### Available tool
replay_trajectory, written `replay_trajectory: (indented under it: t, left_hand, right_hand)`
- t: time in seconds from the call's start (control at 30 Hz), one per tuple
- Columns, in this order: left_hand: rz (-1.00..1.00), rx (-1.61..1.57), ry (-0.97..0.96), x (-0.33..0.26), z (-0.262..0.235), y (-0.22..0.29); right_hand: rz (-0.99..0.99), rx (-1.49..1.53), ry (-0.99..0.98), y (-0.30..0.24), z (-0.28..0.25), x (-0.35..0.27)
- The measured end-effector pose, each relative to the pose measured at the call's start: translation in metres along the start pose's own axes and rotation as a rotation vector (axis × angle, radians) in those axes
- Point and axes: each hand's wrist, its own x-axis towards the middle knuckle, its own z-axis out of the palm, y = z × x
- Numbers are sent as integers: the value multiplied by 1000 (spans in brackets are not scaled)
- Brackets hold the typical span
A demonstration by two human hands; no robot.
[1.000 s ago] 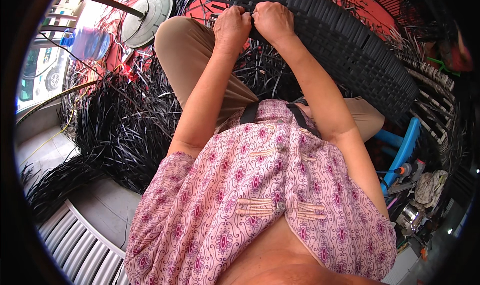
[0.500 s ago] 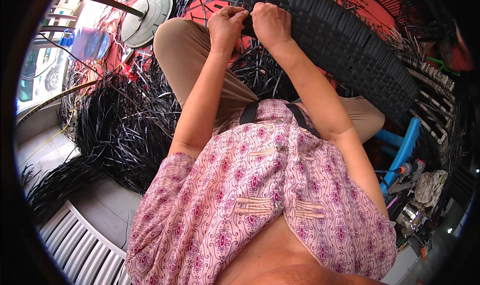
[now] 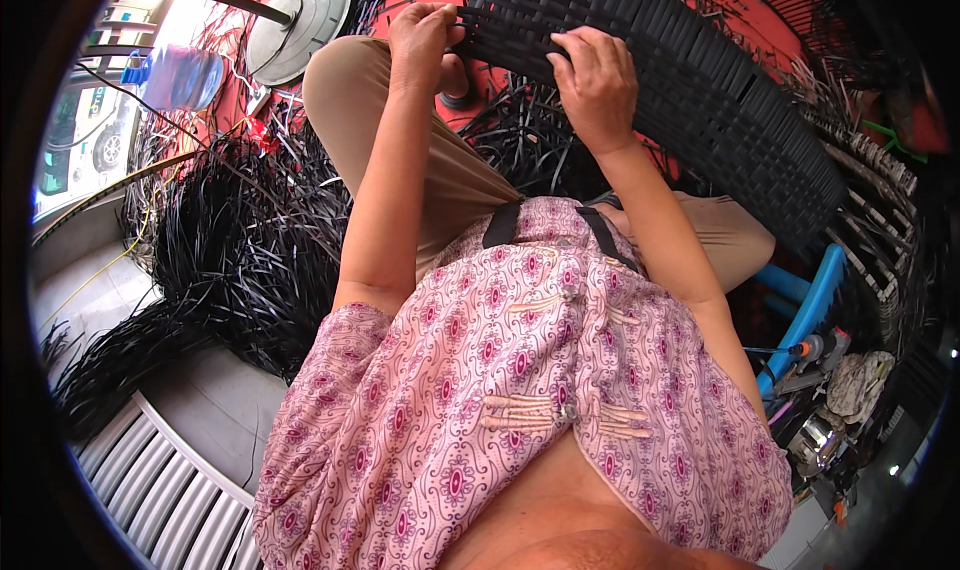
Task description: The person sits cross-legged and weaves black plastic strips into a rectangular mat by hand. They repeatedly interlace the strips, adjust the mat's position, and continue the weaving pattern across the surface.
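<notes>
A black woven panel of flat plastic strips slants across my knees, from the upper middle toward the right. My left hand is at its left end, where loose strip ends stick out. The fingers there are pinched together on a black strip, mostly hidden by the hand. Over the panel's near edge, to the right of the left hand, is my right hand. Its fingers are bent, with a gap between thumb and forefinger, and I see nothing held in it.
Heaps of loose black strips lie at the left. Beyond my left knee stand a round pale base with a pole and a clear blue bottle. A white slatted piece is at lower left, a blue plastic frame and tools at right.
The hands were close together at the panel's edge. Now the left has moved slightly left, and the right has moved right and nearer to me, its fingers loosened.
</notes>
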Motion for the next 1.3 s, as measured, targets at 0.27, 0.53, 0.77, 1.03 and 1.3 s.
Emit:
replay_trajectory:
  t: [0.27, 0.53, 0.77, 1.03, 1.3]
  left_hand:
    - [-4, -320, -26, 26, -9, -7]
    - [42, -381, 4, 32, -10, -15]
    - [73, -306, 118, 14, -11, -15]
    - [87, -256, 169, 3, -8, -18]
    - [44, -225, 189, 3, -9, -20]
  right_hand:
    - [94, -191, -82, 2, -21, -31]
    - [134, -206, -112, 0, -20, -22]
    - [102, -190, -88, 1, -19, -26]
    - [111, -146, -90, -1, -13, -37]
    - [168, -202, -117, -4, -26, -33]
